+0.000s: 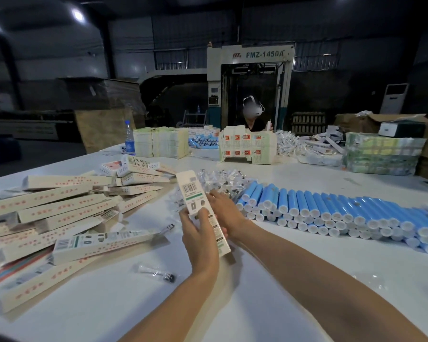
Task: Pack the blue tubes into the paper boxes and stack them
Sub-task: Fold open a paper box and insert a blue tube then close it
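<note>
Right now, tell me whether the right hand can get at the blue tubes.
Probably yes: the right hand sits just beside the blue tubes, nothing between, but it must first let go of the paper box.

- Just one camera, worn on the head, wide-angle, facing forward and down across the table.
- Close up are the left hand and right hand; the machine sits far back.
</note>
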Available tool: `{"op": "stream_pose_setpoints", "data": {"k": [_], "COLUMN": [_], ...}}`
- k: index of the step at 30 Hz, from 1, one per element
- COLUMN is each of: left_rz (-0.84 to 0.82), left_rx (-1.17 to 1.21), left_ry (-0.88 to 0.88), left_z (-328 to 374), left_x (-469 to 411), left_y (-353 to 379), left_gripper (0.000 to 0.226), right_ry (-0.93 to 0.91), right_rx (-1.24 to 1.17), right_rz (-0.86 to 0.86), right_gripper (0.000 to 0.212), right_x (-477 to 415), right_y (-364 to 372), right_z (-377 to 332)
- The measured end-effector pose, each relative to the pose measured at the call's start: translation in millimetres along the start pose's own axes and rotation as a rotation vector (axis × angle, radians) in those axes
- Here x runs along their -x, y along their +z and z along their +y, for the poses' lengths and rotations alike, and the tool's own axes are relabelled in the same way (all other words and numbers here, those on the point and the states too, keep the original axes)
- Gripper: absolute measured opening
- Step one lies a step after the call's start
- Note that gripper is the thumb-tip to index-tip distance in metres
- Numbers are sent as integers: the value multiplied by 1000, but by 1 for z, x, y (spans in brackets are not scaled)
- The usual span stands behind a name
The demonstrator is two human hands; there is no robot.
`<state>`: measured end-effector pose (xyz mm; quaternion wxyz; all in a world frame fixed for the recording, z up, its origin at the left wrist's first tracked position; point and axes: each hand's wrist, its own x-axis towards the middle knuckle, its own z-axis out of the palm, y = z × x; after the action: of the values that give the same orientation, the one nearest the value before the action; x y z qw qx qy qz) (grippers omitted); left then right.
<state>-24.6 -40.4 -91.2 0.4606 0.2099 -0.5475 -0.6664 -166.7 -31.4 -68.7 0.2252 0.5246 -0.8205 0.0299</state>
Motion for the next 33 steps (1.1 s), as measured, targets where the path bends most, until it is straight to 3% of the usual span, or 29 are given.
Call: {"op": "stream_pose_setpoints", "data": {"k": [2,4,8,10,15,18,21,26,33], "left_rz": [-23,-45,-149,-216,-449,-582,-686,-820,-843], "left_rx": [24,48,167,238,234,111,1,-91,-73], "left_ry": [-19,-34,-74,-91,-172,-187,-155,-107,-98], "left_z": [0,0,5,8,13,14,14,17,21], "left_x": [-1,-1,2,6,17,23,29,34,37], "left_y": [1,3,5,7,11,11,11,10,10], "left_gripper": [31,32,24,15,18,24,44,49,51], "right_ry": [7,45,156,233,491,558,543,472,492], "right_rx": [-106,-388,-641,-735,-1001,-1091,-1178,-1095,-932], "right_rz": [26,92,168,250,594,751,858,809,584], "right_gripper": [37,41,12,7,31,30,28,28,25], "right_x": [5,19,33,44,92,113,123,123,124], "right_y": [1,0,-13,-25,-68,-106,-147,-182,-176], "right_z": [1,1,4,12,44,61,69,56,43]}}
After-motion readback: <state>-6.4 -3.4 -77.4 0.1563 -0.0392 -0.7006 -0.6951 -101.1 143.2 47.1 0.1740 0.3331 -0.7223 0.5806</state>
